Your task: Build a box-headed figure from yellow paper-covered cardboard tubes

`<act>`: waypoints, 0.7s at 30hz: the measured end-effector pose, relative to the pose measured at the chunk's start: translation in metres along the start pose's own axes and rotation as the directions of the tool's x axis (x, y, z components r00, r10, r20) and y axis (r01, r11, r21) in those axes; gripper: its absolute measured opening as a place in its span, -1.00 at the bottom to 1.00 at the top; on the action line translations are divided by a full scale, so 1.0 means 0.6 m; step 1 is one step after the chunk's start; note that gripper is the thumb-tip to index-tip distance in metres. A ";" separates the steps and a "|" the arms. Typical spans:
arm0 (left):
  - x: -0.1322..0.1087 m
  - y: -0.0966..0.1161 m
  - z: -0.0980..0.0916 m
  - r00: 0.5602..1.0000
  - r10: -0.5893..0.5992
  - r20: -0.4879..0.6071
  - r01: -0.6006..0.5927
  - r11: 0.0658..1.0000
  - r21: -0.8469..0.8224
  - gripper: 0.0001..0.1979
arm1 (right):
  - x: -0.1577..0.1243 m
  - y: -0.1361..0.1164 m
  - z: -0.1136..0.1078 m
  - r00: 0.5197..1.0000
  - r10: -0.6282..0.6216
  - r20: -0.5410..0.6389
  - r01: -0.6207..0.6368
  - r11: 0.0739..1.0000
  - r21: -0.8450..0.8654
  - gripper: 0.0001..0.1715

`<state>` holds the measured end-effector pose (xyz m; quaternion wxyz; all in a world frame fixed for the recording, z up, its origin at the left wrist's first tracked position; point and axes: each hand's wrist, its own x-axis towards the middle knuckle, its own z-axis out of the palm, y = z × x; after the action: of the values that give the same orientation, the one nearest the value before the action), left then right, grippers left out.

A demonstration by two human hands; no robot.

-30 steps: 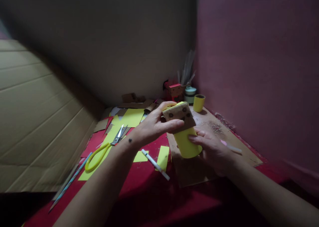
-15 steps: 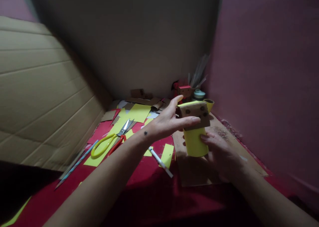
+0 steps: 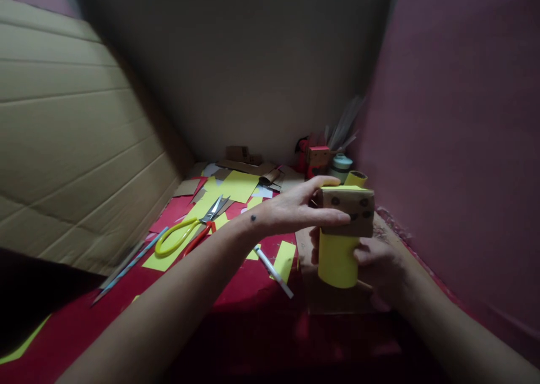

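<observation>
A small cardboard box [image 3: 360, 218], brown with several dark round marks on its front and yellow on top, sits on a yellow paper-covered tube [image 3: 338, 263]. My left hand [image 3: 314, 207] is closed on the box from the left, its thumb across the front and its fingers at the top and back. Lower down, my right hand [image 3: 382, 263] wraps round the tube from the right and behind, with fingertips showing at its left side. Both pieces stand roughly upright above a flat cardboard sheet [image 3: 337, 304].
Scissors [image 3: 202, 221] lie among yellow paper scraps [image 3: 240, 186] on the red table cover. A white marker [image 3: 274, 271] and a striped straw [image 3: 137, 263] lie nearer. Behind the box stand a pale-lidded jar [image 3: 341, 167], another yellow tube [image 3: 356, 178] and a red box figure [image 3: 318, 156].
Both hands, the box and the tube have moved slightly right and down. The tube now stands more upright, and the view has shifted a little.
</observation>
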<state>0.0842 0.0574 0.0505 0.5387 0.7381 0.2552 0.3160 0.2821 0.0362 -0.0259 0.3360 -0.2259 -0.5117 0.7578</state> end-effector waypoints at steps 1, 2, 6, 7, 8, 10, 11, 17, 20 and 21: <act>0.000 0.000 0.000 1.000 -0.007 0.015 0.006 1.000 0.002 -0.35 | 0.001 0.002 -0.001 1.000 -0.010 0.022 0.010 1.000 0.002 -0.42; 0.000 0.000 0.001 1.000 -0.008 0.026 0.008 1.000 0.005 -0.36 | 0.003 0.004 -0.003 0.999 -0.017 0.040 0.017 1.000 0.006 -0.41; 0.000 0.003 0.003 0.999 0.016 0.040 -0.017 1.000 0.025 -0.43 | 0.005 0.008 -0.006 0.996 -0.011 0.084 0.013 1.000 -0.018 -0.42; 0.000 0.003 0.004 0.999 0.017 0.045 -0.018 1.000 0.018 -0.44 | 0.004 0.009 -0.007 0.996 -0.008 0.091 0.010 1.000 -0.027 -0.43; 0.000 0.003 0.004 0.999 0.016 0.050 -0.016 1.000 0.008 -0.44 | 0.004 0.009 -0.008 0.995 -0.007 0.096 0.010 1.000 -0.027 -0.42; -0.001 0.004 0.004 0.999 0.016 0.048 -0.016 1.000 -0.002 -0.46 | 0.004 0.010 -0.011 0.995 -0.006 0.103 0.007 1.000 -0.009 -0.40; -0.001 0.004 0.004 0.999 0.013 0.044 -0.013 1.000 0.003 -0.46 | 0.004 0.010 -0.012 0.994 0.000 0.105 0.000 1.000 -0.001 -0.39; -0.002 0.004 0.000 0.998 -0.003 0.066 0.002 1.000 0.018 -0.44 | 0.004 0.010 -0.008 0.992 -0.040 0.119 0.035 0.999 0.039 -0.42; -0.001 0.002 -0.002 0.997 0.012 0.071 -0.013 1.000 0.013 -0.46 | 0.007 0.009 -0.003 0.991 -0.040 0.128 0.032 0.998 0.062 -0.40; -0.001 0.002 -0.003 0.997 0.012 0.073 -0.012 1.000 0.007 -0.47 | 0.009 0.009 -0.002 0.991 -0.025 0.130 0.016 0.998 0.067 -0.38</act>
<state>0.0824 0.0577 0.0520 0.5432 0.7525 0.2321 0.2911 0.2779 0.0398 -0.0312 0.3168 -0.1595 -0.5097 0.7839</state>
